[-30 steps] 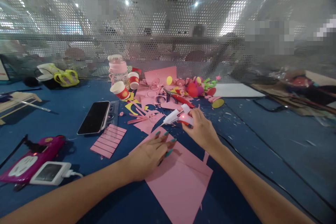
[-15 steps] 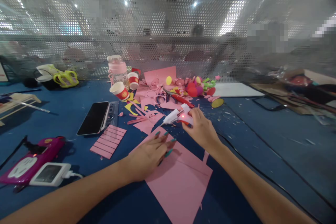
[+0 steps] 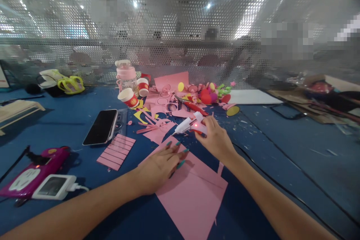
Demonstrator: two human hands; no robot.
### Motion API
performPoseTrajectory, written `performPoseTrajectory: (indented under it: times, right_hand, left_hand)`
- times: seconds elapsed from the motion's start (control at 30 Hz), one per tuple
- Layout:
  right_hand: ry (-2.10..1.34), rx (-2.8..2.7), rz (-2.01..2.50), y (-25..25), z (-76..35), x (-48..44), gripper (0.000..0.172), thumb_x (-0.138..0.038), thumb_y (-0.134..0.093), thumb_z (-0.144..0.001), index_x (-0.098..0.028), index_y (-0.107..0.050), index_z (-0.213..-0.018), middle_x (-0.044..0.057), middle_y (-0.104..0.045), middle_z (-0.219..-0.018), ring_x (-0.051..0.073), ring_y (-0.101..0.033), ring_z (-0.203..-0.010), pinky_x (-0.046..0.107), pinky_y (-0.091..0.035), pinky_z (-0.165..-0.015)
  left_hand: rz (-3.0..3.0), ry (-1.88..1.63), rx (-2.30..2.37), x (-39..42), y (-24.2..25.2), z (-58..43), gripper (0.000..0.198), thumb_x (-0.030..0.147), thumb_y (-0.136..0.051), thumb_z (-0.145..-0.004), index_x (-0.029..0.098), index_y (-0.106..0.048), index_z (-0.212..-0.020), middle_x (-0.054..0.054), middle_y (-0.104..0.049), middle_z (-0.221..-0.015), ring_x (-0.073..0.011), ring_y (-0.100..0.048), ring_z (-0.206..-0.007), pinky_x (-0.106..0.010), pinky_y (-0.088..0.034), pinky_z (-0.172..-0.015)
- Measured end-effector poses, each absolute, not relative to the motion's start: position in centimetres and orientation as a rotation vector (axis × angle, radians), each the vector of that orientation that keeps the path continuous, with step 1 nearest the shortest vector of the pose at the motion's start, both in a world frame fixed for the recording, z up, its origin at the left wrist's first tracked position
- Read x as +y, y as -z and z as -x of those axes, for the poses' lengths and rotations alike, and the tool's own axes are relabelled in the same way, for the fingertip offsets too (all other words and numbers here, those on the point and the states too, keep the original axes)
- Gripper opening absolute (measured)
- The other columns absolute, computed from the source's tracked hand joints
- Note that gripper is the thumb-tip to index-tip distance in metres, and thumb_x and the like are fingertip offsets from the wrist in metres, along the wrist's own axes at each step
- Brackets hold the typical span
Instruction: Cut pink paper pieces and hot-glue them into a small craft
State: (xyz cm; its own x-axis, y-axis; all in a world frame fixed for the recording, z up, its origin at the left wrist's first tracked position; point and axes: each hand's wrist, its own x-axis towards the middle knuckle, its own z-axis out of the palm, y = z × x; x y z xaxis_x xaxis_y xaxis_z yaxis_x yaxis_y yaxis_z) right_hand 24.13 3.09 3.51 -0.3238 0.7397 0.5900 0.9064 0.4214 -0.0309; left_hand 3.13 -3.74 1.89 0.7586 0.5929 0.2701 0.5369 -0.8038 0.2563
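Observation:
My left hand lies flat with fingers stretched out on a large pink paper sheet on the blue table. My right hand is closed round a white hot glue gun. Its nozzle points left over pink paper scraps, and a red light glows on its body. A black cord runs from that hand toward the lower right.
A black phone lies left of the scraps, with a pink lined card below it. A magenta power strip and white charger sit at lower left. Paper cups, a pink bottle and colourful craft pieces crowd the back by a perforated screen.
Both hands stay where they were. A thin rod on the wooden piece at the far left is no longer in view.

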Motion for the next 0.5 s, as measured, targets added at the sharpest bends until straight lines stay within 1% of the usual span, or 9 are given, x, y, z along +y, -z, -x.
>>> performPoseTrajectory:
  times: [0.37,0.5]
  right_hand:
    - [0.429,-2.154,1.384,-3.58,-23.88,3.04,0.017,-0.024,-0.05,-0.072,-0.019,-0.038,-0.083,0.006,-0.052,-0.083,0.019,-0.055,-0.073,0.025,-0.041,-0.051]
    - [0.429,-2.159,1.374,-3.67,-23.98,2.99,0.018,-0.023,-0.051,-0.071,-0.019,-0.038,-0.083,0.005,-0.053,-0.083,0.018,-0.055,-0.071,0.025,-0.042,-0.05]
  left_hand:
    - [-2.804,-0.54,0.899,-3.75,-1.8,-3.17,0.043,0.013,-0.029,-0.087,0.013,-0.03,-0.13,-0.011,-0.048,-0.126,-0.0192,-0.03,-0.126,-0.042,-0.027,-0.104]
    - [-2.806,-0.539,0.886,-3.67,-1.59,-3.11,0.043,0.012,-0.03,-0.086,0.013,-0.031,-0.129,-0.011,-0.047,-0.127,-0.0194,-0.029,-0.126,-0.042,-0.026,-0.104]
